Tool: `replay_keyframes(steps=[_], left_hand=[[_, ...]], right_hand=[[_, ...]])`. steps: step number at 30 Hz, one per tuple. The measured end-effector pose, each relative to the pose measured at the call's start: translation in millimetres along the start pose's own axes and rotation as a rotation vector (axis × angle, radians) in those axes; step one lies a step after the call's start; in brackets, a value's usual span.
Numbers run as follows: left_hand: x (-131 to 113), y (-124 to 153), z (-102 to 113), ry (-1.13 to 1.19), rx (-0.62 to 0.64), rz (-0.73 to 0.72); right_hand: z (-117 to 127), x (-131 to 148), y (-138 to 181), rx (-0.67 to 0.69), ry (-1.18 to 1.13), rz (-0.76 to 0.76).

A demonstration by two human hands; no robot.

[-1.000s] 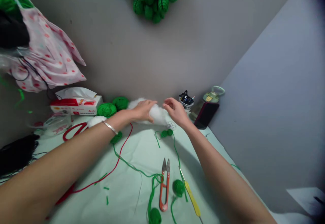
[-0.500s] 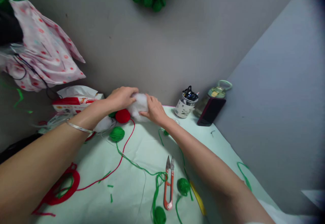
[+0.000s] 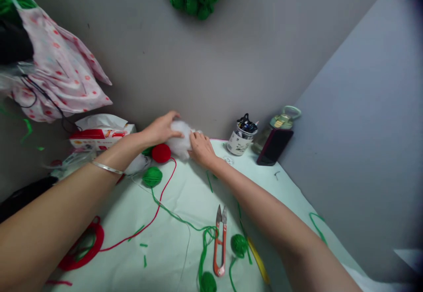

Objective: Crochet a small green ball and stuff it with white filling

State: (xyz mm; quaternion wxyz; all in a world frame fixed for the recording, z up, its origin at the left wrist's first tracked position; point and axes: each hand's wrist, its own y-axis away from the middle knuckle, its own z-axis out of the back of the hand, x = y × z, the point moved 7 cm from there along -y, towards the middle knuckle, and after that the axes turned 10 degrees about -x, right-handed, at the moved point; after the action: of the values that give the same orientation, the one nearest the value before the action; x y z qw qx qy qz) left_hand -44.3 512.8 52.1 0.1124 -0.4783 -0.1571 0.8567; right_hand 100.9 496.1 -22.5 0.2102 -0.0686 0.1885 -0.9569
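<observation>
At the back of the table, a fluffy clump of white stuffing (image 3: 180, 141) sits between my two hands. My left hand (image 3: 161, 129) grips it from the left, thumb and fingers pressed into the fibre. From the right, my right hand (image 3: 202, 148) has its bent fingers closed on the same clump. A red ball of yarn (image 3: 161, 153) lies just below my left hand, its strand running toward the front left. Near it rests a green ball of yarn (image 3: 152, 176). Orange-handled thread snips (image 3: 220, 248) lie farther forward, blades pointing away from me.
A tissue box (image 3: 99, 134) stands at the back left below a hanging pink bag (image 3: 62, 71). To the right are a jar of pens (image 3: 241, 140), a phone (image 3: 275, 146) and a bottle (image 3: 280, 120). A red crocheted ring (image 3: 99, 239) and a yellow-handled tool (image 3: 258, 261) lie nearer.
My right hand has shifted slightly down and its fingers have curled more into the stuffing. The clump looks fluffier and more spread out between both hands.
</observation>
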Motion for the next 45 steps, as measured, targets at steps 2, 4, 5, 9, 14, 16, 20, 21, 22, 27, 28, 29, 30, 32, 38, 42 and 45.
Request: replay_keyframes(steps=[2,4,5,9,14,16,20,21,22,27,28,29,30,32,38,42,45], left_hand=[[8.9,4.3,-19.5,-0.053,0.070,-0.014],[12.4,7.4,-31.1,-0.070,0.119,-0.024],[11.9,7.7,-32.9,-0.065,0.129,-0.025],[-3.1,4.7,-14.1,0.049,0.076,-0.004],[-38.2,20.8,33.2,0.642,-0.110,0.099],[-47.3,35.0,38.4,0.890,-0.106,0.211],[-54.5,60.1,43.5,1.001,-0.198,0.330],[-55.0,65.7,43.5,0.991,-0.225,0.346],[-55.9,71.8,42.3,0.984,-0.245,0.362],[-74.0,119.0,22.9,0.964,-0.233,0.385],[-79.7,130.7,20.6,0.917,-0.226,0.361],[-84.8,142.0,19.6,0.882,-0.225,0.338],[-90.2,152.1,20.2,0.839,-0.226,0.296],[-107.9,167.5,22.1,0.592,-0.166,0.070],[-131.0,193.9,10.0,0.159,-0.086,-0.419],[-129.7,194.4,12.5,0.223,-0.012,-0.580],[-122.0,183.4,38.9,0.259,-0.082,-0.560]], right_hand=[[-0.4,2.2,2.1,0.003,0.008,0.013],[-1.4,3.3,3.4,0.010,0.012,0.025],[-2.1,3.4,3.6,0.013,0.013,0.029],[-6.5,2.2,2.6,0.022,0.004,0.016],[-10.0,-0.5,-0.4,0.029,-0.043,-0.049],[-1.2,-1.6,-2.7,0.030,-0.091,-0.059],[49.6,2.5,0.0,-0.023,-0.237,-0.059],[66.9,7.2,5.0,-0.047,-0.286,-0.055],[83.7,13.9,12.2,-0.066,-0.340,-0.053],[128.1,69.6,67.9,0.067,-1.321,-0.156],[128.5,80.8,79.1,0.146,-1.390,-0.161],[128.1,87.5,88.9,0.198,-1.451,-0.191],[126.8,90.9,97.9,0.245,-1.501,-0.236],[126.1,88.0,112.5,0.267,-1.599,-0.365],[149.0,68.6,143.9,0.085,-1.781,-0.577],[163.4,58.8,158.6,0.083,-1.620,-0.481],[167.9,55.8,167.8,0.146,-1.087,-0.194]])
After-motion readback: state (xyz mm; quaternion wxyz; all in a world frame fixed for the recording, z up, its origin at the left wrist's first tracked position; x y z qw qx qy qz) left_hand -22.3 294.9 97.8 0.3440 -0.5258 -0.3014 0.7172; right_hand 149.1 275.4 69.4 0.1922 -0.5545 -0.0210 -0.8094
